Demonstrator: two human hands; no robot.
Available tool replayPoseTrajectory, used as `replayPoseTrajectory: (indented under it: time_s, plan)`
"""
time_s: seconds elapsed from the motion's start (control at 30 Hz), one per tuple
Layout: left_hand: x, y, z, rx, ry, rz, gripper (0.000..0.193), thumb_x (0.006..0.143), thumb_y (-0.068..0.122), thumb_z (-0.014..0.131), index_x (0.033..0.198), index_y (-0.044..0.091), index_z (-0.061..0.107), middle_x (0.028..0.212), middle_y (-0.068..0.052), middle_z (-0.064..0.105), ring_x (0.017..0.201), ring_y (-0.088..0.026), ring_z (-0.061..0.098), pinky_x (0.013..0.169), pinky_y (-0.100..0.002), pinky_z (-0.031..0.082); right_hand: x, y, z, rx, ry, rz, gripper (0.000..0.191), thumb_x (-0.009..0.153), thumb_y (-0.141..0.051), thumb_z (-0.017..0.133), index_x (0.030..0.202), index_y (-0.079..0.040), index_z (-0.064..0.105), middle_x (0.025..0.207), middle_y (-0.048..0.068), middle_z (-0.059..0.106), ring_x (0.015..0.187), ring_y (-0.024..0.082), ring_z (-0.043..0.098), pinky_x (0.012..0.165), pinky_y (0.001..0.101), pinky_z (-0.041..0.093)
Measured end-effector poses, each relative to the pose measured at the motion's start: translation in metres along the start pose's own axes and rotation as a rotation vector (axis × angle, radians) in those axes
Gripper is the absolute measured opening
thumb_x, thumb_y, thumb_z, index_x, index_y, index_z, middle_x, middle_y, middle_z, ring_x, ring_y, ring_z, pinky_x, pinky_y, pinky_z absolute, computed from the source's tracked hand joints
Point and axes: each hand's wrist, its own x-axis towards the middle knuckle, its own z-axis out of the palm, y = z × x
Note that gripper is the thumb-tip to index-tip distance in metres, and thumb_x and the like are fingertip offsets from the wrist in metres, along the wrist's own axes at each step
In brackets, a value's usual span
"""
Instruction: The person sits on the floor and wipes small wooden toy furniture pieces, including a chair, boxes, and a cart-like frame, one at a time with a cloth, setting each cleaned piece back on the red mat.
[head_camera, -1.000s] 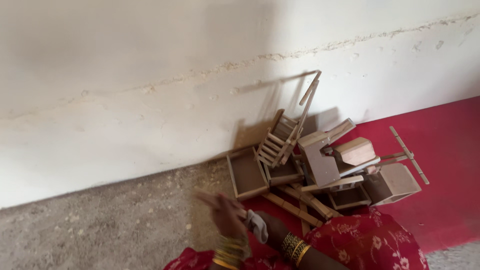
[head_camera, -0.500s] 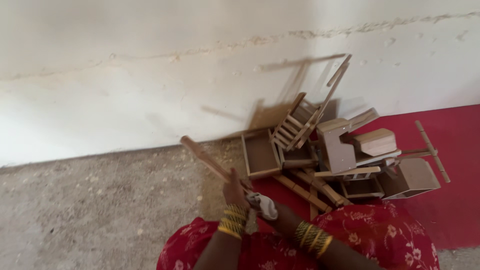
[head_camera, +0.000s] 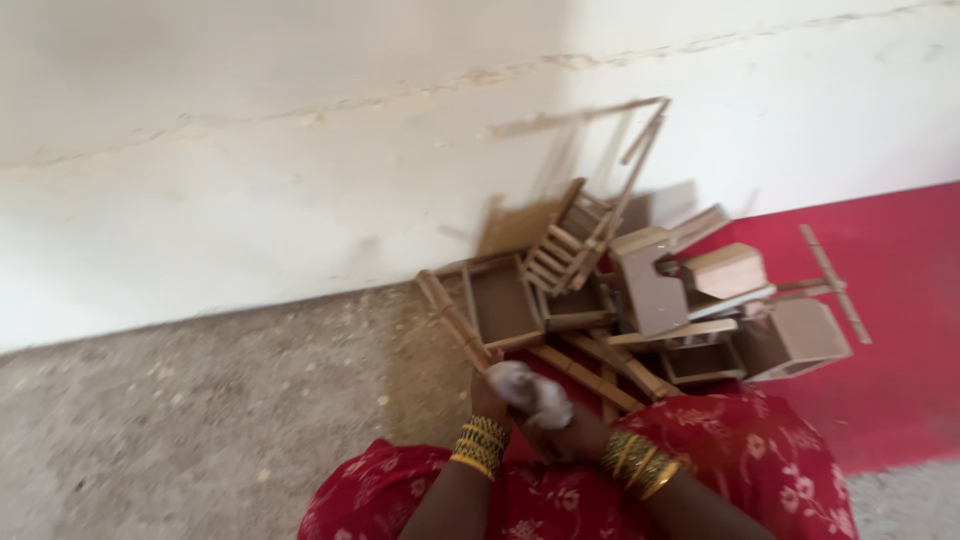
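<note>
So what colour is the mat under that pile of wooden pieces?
Red, plain, seen in the head view: the mat under the wooden pieces.

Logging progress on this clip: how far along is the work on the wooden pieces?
Hard to call anything done: the pile of small wooden frames and boxes lies jumbled against the white wall, with no sorted stack in view. In hand: the left hand has a grip on one wooden stick, and the right hand presses a whitish cloth to its near end. Left: apparently the whole pile, untouched.
</note>
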Motion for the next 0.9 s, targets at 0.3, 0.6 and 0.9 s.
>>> replayPoseTrajectory:
  time_s: [0.3,0.6,0.9]
  plan:
    - [-0.013,0.004,0.005,0.687,-0.330,0.340,0.063,0.107,0.049,0.040,0.154,0.008,0.038,0.154,-0.016,0.049,0.140,-0.028,0.053,0.116,-0.038,0.040,-0.034,0.018,-0.061,0.158,0.624,-0.529,0.059,0.096,-0.021,0.056,0.150,-0.005,0.041,0.138,0.014,0.059,0.124,0.022,0.062,0.103,0.0386,0.056]
    - [-0.011,0.022,0.010,0.984,-0.009,-0.032,0.067,0.097,0.051,0.058,0.149,0.010,0.050,0.152,-0.010,0.052,0.138,-0.028,0.053,0.114,-0.043,0.045,-0.202,0.128,-0.200,0.324,1.718,-0.229,0.026,0.101,-0.025,0.072,0.102,0.000,0.070,0.069,0.006,0.062,0.060,0.023,0.059,0.053,0.0411,0.045]
    - [-0.012,0.012,0.006,0.918,0.089,-0.007,0.057,0.098,0.033,0.065,0.145,0.003,0.052,0.141,-0.014,0.064,0.129,-0.026,0.062,0.106,-0.040,0.052,-0.205,0.163,-0.218,0.283,1.575,0.418,0.040,0.094,-0.036,0.072,0.110,0.000,0.071,0.096,0.020,0.077,0.082,0.031,0.074,0.074,0.0487,0.058]
